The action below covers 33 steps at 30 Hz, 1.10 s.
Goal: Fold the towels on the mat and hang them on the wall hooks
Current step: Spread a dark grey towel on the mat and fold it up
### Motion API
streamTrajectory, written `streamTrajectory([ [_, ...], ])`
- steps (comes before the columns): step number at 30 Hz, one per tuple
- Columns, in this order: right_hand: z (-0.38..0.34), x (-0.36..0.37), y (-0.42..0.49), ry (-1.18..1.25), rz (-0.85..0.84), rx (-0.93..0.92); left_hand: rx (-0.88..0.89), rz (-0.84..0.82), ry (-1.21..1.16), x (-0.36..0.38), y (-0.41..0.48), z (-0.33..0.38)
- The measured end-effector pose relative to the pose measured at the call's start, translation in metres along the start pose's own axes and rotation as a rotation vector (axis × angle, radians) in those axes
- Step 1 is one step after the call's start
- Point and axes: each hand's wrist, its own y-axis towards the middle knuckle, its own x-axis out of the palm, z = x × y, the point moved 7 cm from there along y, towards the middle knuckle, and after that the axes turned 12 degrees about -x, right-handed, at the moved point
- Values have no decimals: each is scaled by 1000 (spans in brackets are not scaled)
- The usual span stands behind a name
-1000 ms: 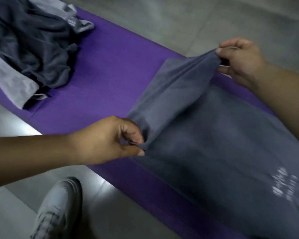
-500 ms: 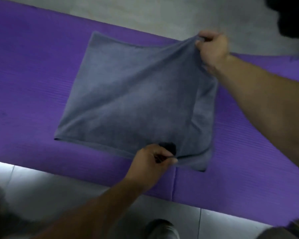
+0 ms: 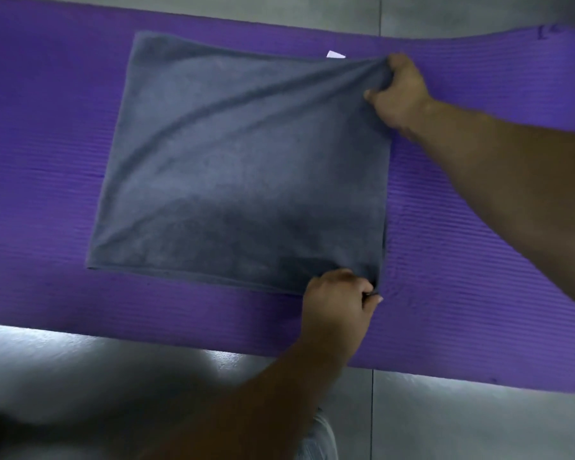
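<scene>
A grey towel (image 3: 239, 174) lies folded on the purple mat (image 3: 47, 134), the right hand (image 3: 399, 91) bunching its far right corner in curled fingers while the left hand (image 3: 337, 298) pinches its near right corner.

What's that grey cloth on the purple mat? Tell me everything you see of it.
A grey towel, soft and fuzzy like terry cloth, folded into a rough rectangle on the purple mat. The right hand grips its far right corner, raising creases across it; the left hand pinches the near right corner. A white tag peeks out at its far edge.
</scene>
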Motion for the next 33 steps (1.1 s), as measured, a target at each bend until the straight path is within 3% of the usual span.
streamTrajectory([
  [4,0,5,3,-162,-106,-62,48,1,88,12,0,3],
  [8,-1,7,0,-208,-55,-17,35,-165,-69,0,-5,4],
  [10,-8,7,-11,-347,-10,6,-60,-152,-170,-31,1,-13],
  [13,-52,25,-31,-512,62,-246,-272,51,-188,-107,25,-81],
  [16,-108,88,-48,-451,-155,-584,-447,316,-60,-189,46,-167],
  [18,-146,130,-52,-338,-271,-720,-645,351,59,-228,50,-222],
  [20,-182,164,-46,-274,-317,-791,-814,277,114,-249,45,-262],
  [23,-227,206,-25,-201,-350,-787,-897,144,58,-255,36,-291],
  [26,-252,235,13,-122,-347,-642,-903,71,29,-253,29,-304],
  [33,-280,245,82,-205,-217,-382,-928,80,-329,-244,5,-334],
])
